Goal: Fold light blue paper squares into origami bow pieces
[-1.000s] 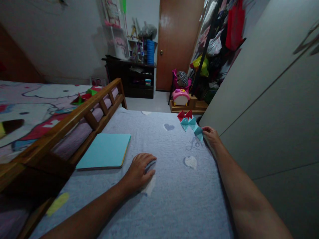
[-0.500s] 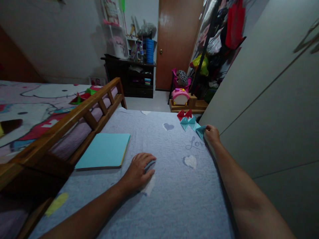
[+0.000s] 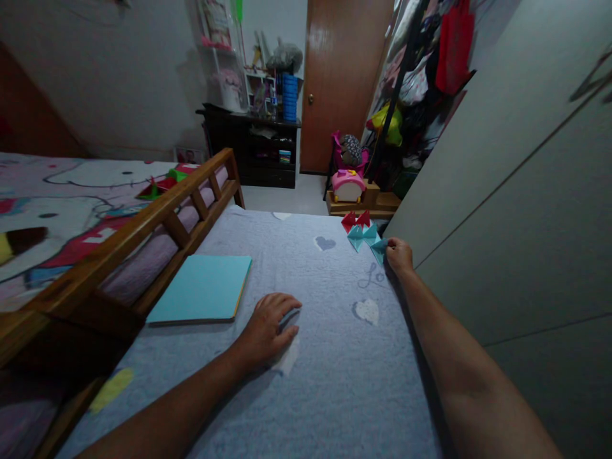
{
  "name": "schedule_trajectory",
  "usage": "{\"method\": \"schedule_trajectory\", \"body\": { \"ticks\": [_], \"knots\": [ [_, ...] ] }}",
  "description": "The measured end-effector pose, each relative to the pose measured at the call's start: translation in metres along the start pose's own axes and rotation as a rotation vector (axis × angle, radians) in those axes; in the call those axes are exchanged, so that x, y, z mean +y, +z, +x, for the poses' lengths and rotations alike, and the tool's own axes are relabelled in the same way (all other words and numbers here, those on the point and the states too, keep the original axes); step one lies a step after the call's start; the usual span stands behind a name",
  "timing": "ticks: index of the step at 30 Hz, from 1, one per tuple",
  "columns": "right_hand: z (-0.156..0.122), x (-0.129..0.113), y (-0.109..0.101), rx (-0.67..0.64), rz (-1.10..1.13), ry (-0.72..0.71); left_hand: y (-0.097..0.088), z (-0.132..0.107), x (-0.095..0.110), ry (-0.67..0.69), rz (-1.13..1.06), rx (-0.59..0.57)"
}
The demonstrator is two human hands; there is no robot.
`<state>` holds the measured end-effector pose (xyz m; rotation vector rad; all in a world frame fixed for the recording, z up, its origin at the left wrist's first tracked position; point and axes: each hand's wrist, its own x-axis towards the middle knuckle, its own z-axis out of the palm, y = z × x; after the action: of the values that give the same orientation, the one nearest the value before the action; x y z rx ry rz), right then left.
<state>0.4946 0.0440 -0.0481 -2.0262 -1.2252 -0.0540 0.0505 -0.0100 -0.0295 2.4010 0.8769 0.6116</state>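
My left hand (image 3: 269, 325) lies flat on the grey-blue bedspread (image 3: 310, 370), fingers spread and holding nothing, just right of a stack of square paper with a teal top sheet (image 3: 201, 289). Stretched out to the bed's far right corner, my right hand (image 3: 398, 254) has its fingers closed on a teal folded paper piece (image 3: 380, 248). That piece touches a second teal folded piece (image 3: 362, 234). A red folded piece (image 3: 355, 220) lies just beyond them.
A wooden rail (image 3: 157, 220) runs along the left, with a cartoon-print bed (image 3: 62, 197) behind it. A grey wardrobe wall (image 3: 516, 191) stands close on the right. Beyond the bed are floor, a brown door (image 3: 342, 83), a dark shelf unit (image 3: 258, 146) and a pink toy (image 3: 347, 185).
My right hand has pushed the teal folded piece forward, up against the other folded pieces, and its fingers have closed in. My left hand has stayed put.
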Motion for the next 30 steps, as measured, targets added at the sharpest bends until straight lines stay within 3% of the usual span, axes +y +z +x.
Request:
{"method": "schedule_trajectory", "body": {
  "ticks": [17,30],
  "knots": [
    [-0.0024,-0.0024,0.0037,-0.035,0.042,0.015,0.0011,-0.0015,-0.0022,0.007,-0.002,0.01],
    [-0.0012,-0.0034,0.0057,0.024,-0.017,0.085,-0.0028,-0.0007,0.0029,-0.007,-0.004,-0.003]
  ]
}}
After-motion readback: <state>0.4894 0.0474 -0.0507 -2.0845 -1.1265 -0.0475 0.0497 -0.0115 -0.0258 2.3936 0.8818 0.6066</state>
